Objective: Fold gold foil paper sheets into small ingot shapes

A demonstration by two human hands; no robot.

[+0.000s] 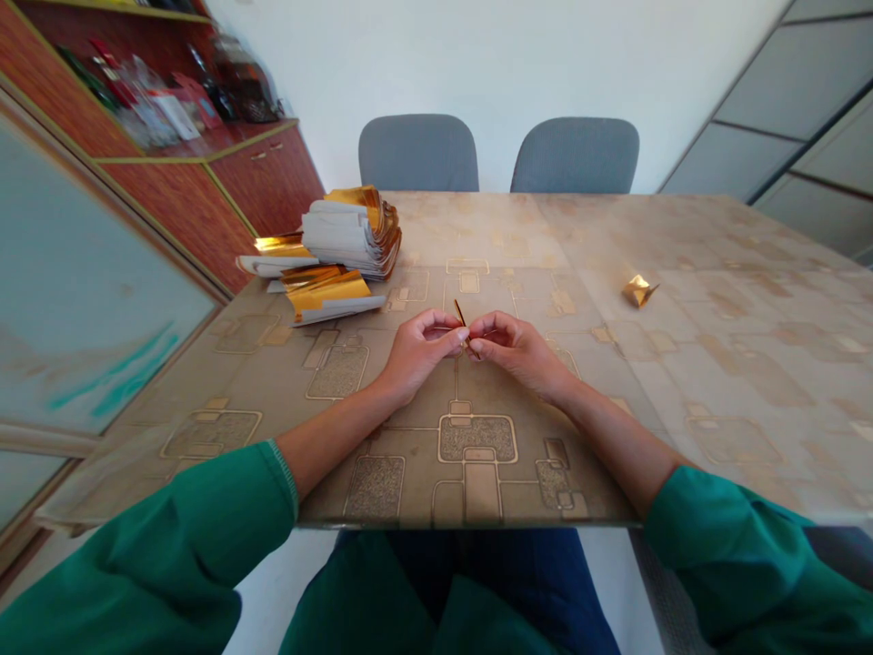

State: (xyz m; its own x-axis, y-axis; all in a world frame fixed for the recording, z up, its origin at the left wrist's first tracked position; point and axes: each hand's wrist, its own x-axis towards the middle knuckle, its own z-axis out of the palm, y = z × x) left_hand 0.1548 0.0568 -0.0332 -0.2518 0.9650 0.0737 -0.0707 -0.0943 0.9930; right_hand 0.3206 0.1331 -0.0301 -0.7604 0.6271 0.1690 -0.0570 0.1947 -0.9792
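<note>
Between my two hands, over the near middle of the table, a narrow folded piece of gold foil paper (459,312) is held nearly edge-on. The thumb and fingers of my left hand (428,347) pinch it from the left. My right hand (513,348) grips it from the other side, fingertips close to the left thumb. Much of the paper is hidden behind the fingers. A finished-looking folded gold paper piece (639,290) rests farther right on the table. To the left lie stacks of gold-and-white foil paper sheets (347,238), with looser sheets (331,296) in front.
A patterned cloth covers the table (477,437), whose near edge runs just before my lap. Two grey chairs (418,153) (576,155) stand at the far side against a white wall. A wooden cabinet (265,168) with bottles and bags is at the left.
</note>
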